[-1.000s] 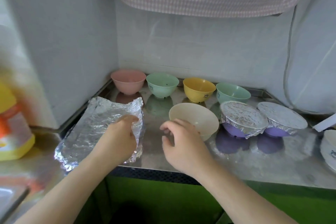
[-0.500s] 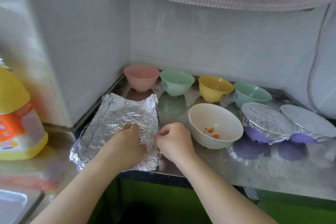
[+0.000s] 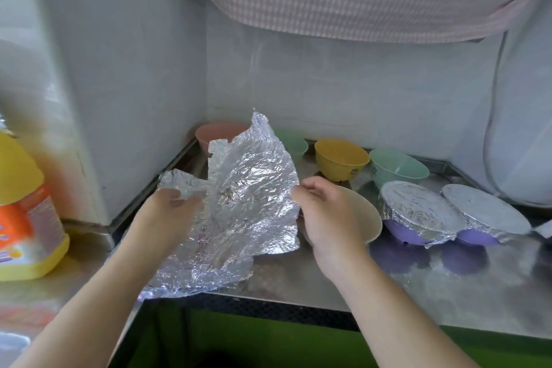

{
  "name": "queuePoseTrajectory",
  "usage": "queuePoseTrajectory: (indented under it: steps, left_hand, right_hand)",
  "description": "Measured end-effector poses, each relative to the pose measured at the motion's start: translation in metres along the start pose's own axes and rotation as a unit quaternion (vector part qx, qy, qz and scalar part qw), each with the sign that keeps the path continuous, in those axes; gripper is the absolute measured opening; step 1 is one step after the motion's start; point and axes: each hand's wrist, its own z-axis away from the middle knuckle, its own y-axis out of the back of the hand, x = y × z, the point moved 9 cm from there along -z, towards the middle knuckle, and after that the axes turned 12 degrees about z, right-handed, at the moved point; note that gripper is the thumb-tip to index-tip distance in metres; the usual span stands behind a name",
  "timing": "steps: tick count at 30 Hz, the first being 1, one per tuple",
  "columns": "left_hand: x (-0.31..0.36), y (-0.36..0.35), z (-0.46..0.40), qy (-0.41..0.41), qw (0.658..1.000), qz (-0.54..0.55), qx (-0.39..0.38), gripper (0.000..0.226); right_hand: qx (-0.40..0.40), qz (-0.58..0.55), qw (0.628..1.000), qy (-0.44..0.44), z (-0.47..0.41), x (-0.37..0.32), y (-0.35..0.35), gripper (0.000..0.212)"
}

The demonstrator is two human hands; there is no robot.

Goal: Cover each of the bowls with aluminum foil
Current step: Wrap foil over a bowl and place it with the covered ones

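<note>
Right hand (image 3: 328, 215) pinches the right edge of the crumpled foil sheet (image 3: 248, 197) between thumb and fingertips; left hand (image 3: 167, 212) grips the sheet's left edge, fingers curled into the foil, though blur hides exact finger placement. Sheet hangs between the two hands, lifted off the steel counter (image 3: 418, 278), top corner up, lower edge trailing near the counter's front lip. Directly under and behind the right hand: the open cream bowl (image 3: 370, 218), likely the current target. Right of that, two purple bowls (image 3: 418, 218) (image 3: 484, 218) already foiled. Beyond the fingers, along the wall: pink bowl (image 3: 215, 134), green bowl (image 3: 295, 143), yellow bowl (image 3: 340, 158), another green bowl (image 3: 397, 167), all uncovered. Step: foil picked up, not yet placed. Next: spread sheet flat, shift right over the cream rim, lay it centred, crimp edges down.
</note>
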Motion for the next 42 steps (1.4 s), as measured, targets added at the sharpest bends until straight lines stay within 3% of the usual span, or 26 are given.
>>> queuePoseTrajectory:
  steps: [2,4,6,10,13,17,19,22,26,31,39,42]
  left_hand:
    - [-0.002,-0.018,0.007,0.04,0.99,0.126,-0.044,0.031]
    - [0.001,-0.038,0.014,0.048,0.981,0.175,-0.071,0.017]
    - [0.007,-0.058,0.017,0.03,0.979,0.181,-0.088,0.022]
    - [0.025,-0.101,0.022,0.017,0.978,0.168,-0.125,0.036]
    - [0.033,-0.13,0.023,0.016,0.978,0.153,-0.142,0.038]
    - [0.036,-0.152,0.019,0.026,0.983,0.108,-0.149,0.018]
    - [0.037,-0.157,0.02,0.029,0.986,0.07,-0.148,0.014]
    - [0.041,-0.163,0.02,0.024,0.989,0.03,-0.141,0.019]
    - [0.046,-0.171,0.015,0.01,0.99,0.008,-0.14,0.034]
    - [0.045,-0.174,0.015,0.037,0.989,-0.024,-0.143,0.031]
    - [0.036,-0.17,0.02,0.09,0.982,0.009,-0.164,0.036]
    - [0.034,-0.166,0.024,0.108,0.98,0.036,-0.165,0.03]
  right_hand:
    - [0.011,-0.058,0.998,-0.024,-0.002,0.006,0.021,0.012]
    - [0.008,-0.081,0.996,-0.041,-0.003,0.013,0.039,0.026]
    - [0.003,-0.064,0.996,-0.055,-0.005,0.021,0.06,0.015]
    - [0.014,0.004,0.998,-0.062,-0.015,0.042,0.099,0.012]
    - [0.051,0.058,0.995,-0.059,-0.023,0.05,0.121,0.032]
    - [0.079,0.125,0.985,-0.083,-0.029,0.065,0.144,0.028]
    - [0.069,0.146,0.98,-0.12,-0.029,0.076,0.148,0.025]
    - [0.043,0.166,0.974,-0.145,-0.032,0.088,0.146,0.037]
    - [0.011,0.184,0.968,-0.172,-0.036,0.097,0.145,0.032]
    - [0.019,0.216,0.968,-0.128,-0.042,0.091,0.144,0.042]
    - [0.0,0.031,0.984,-0.175,-0.036,0.121,0.13,0.035]
    - [-0.011,0.018,0.983,-0.181,-0.032,0.124,0.129,0.02]
